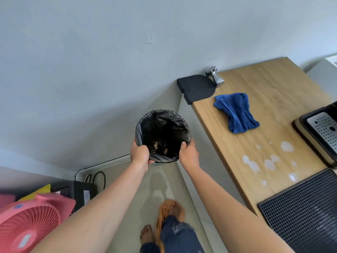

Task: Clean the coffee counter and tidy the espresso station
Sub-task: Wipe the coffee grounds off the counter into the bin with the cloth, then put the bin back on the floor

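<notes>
Gripping the lined bin upright — mouth upward — left hand and right hand clamp its rim.

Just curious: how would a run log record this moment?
Both hands: left hand, right hand | holding bin | wet patches unwiped

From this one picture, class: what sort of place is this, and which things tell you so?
Probably a small home or café coffee corner: a metal tamper beside a black tamping mat, and a perforated drip tray on a wooden counter.
</notes>
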The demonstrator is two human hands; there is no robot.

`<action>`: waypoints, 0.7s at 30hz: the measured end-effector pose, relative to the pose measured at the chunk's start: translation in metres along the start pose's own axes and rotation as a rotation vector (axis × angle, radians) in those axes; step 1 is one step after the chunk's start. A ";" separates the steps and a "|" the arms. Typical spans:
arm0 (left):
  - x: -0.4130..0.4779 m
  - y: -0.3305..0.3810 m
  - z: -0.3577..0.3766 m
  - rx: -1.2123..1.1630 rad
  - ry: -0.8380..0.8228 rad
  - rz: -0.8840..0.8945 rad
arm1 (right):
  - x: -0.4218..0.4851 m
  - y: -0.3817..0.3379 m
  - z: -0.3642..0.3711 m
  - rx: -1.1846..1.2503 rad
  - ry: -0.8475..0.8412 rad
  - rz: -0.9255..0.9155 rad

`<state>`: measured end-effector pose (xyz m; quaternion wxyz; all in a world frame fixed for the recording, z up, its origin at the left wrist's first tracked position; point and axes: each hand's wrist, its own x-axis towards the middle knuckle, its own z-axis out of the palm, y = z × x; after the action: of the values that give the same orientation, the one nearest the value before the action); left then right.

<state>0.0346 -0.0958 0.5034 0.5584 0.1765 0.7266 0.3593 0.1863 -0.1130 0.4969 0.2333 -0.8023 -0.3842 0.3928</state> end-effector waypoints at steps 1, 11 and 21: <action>0.007 -0.004 0.002 0.002 0.003 -0.013 | 0.004 0.003 0.006 0.058 -0.003 0.033; 0.090 -0.046 0.025 0.074 -0.108 -0.044 | 0.081 0.045 0.055 0.043 -0.029 0.188; 0.219 -0.122 0.043 0.073 -0.144 -0.236 | 0.172 0.121 0.141 -0.071 -0.061 0.188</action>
<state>0.0242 -0.0209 0.2607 0.6409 0.1354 0.7128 0.2508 0.1926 -0.0375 0.2557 0.1549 -0.8302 -0.3279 0.4234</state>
